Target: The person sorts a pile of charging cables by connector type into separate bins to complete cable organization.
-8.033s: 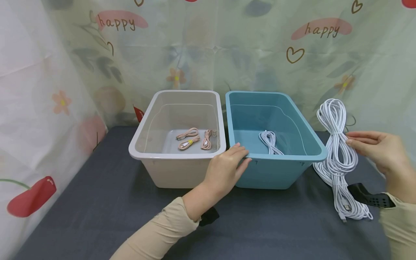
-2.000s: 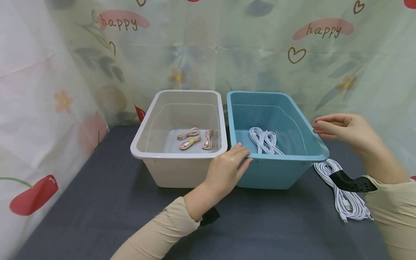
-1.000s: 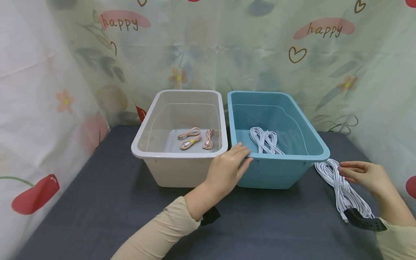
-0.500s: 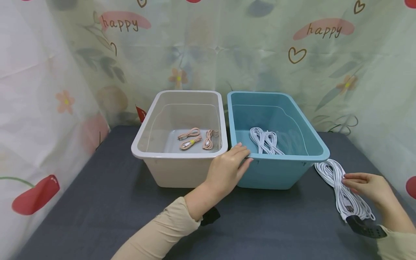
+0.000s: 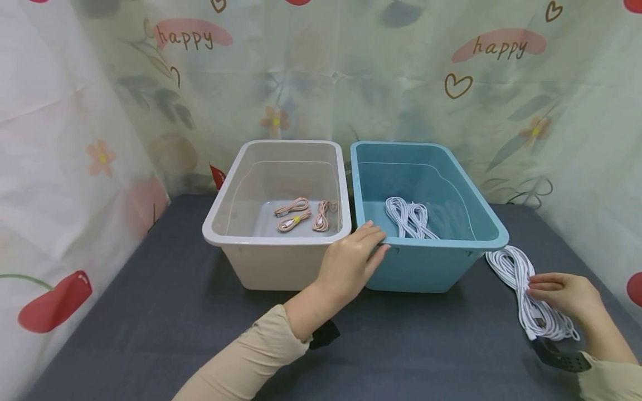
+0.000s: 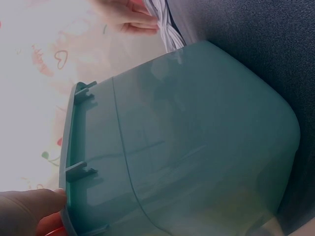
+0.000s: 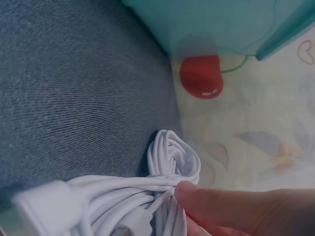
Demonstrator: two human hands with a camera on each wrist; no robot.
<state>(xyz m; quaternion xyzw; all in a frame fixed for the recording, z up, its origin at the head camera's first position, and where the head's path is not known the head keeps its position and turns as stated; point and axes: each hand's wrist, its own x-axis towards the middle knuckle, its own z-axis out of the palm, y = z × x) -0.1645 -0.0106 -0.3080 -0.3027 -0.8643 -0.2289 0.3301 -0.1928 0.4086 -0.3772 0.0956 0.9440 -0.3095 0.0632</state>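
In the head view, my left hand point(image 5: 346, 262) holds the front rim of the blue bin point(image 5: 416, 267) near its left corner. Its thumb is outside the rim, as the left wrist view also shows. On the table right of this bin lies a coiled white cable point(image 5: 514, 273) with a plug at its near end. My right hand point(image 5: 567, 295) pinches it at the tied middle; in the right wrist view the thumb point(image 7: 206, 199) presses on the tie. White cable coils point(image 5: 406, 217) lie inside the blue bin, their near ends hidden by the front wall.
A beige bin point(image 5: 273, 267) stands left of the blue one, with 3 pinkish-tan coiled cables point(image 5: 301, 214) on its floor. Both bins sit on a dark cloth-covered table point(image 5: 150, 334). A printed curtain point(image 5: 311, 72) hangs behind and at the sides.
A white coil my right hand held up 8 seconds ago lies in the blue bin. That hand has come back from the bin and down onto the cable on the table. My left hand stays put.
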